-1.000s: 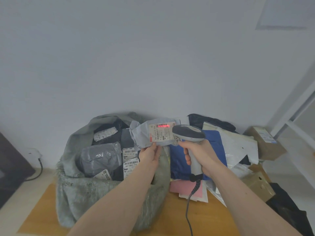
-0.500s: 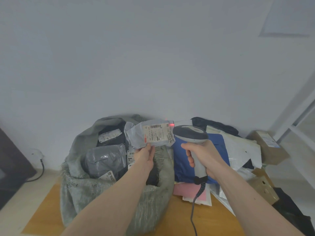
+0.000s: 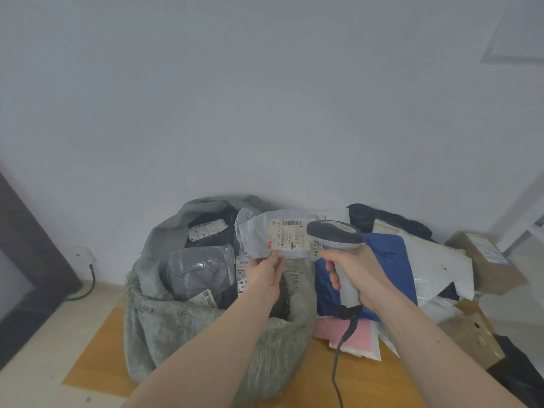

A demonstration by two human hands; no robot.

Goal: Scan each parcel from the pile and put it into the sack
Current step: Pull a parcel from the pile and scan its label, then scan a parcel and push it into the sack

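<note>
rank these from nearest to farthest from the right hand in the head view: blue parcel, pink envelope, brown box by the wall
1. blue parcel, just behind the right hand
2. pink envelope, below it on the table
3. brown box, far right by the wall

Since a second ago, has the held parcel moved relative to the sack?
Yes. The parcel in the left hand has shifted slightly left over the sack mouth, away from the scanner.
</note>
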